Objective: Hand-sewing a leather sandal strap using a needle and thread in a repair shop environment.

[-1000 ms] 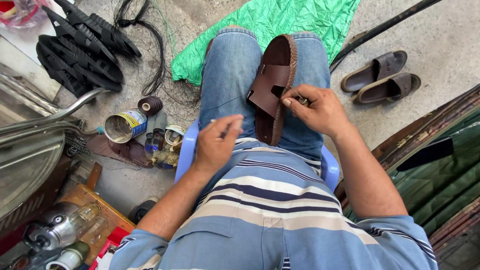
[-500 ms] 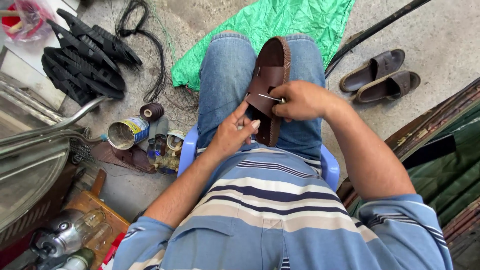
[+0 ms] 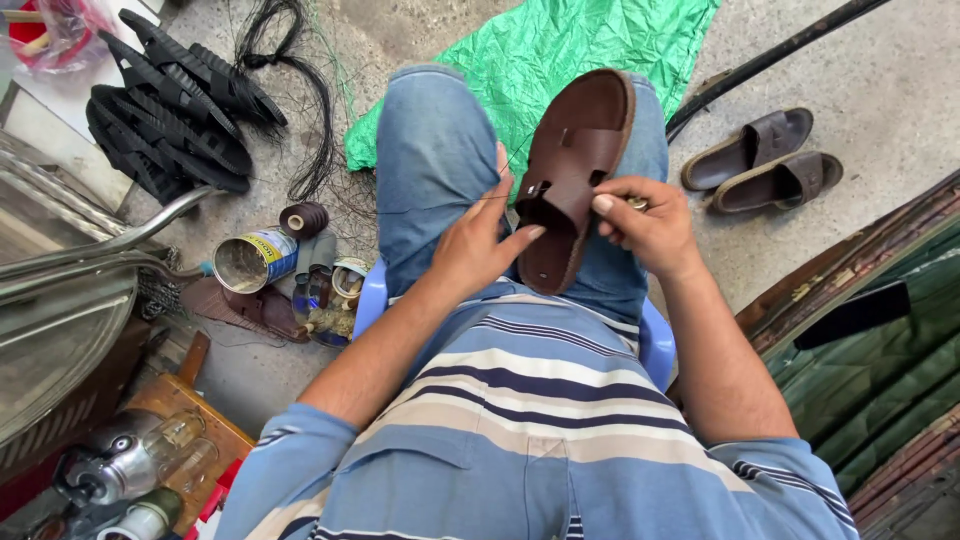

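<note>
A brown leather sandal (image 3: 575, 170) lies sole-up along my right thigh, over my blue jeans. My right hand (image 3: 645, 225) grips the sandal's strap edge near its heel end, with a small metal tool just showing behind the fingers. My left hand (image 3: 480, 245) rests against the sandal's left side, thumb touching the strap. A thin dark thread (image 3: 440, 203) runs from the left hand's fingers across my left thigh. I sit on a pale blue plastic stool (image 3: 655, 340).
A green plastic sheet (image 3: 560, 45) lies under my knees. Two brown sandals (image 3: 760, 160) lie on the concrete at right. Black soles (image 3: 165, 110), a thread spool (image 3: 300, 218), an open tin can (image 3: 250, 262) and small jars are at left. A black pipe (image 3: 770, 60) crosses the upper right.
My left hand has come up from my lap to the sandal's side. My right hand has shifted along the strap, and the sandal now sits more upright on my thigh.
</note>
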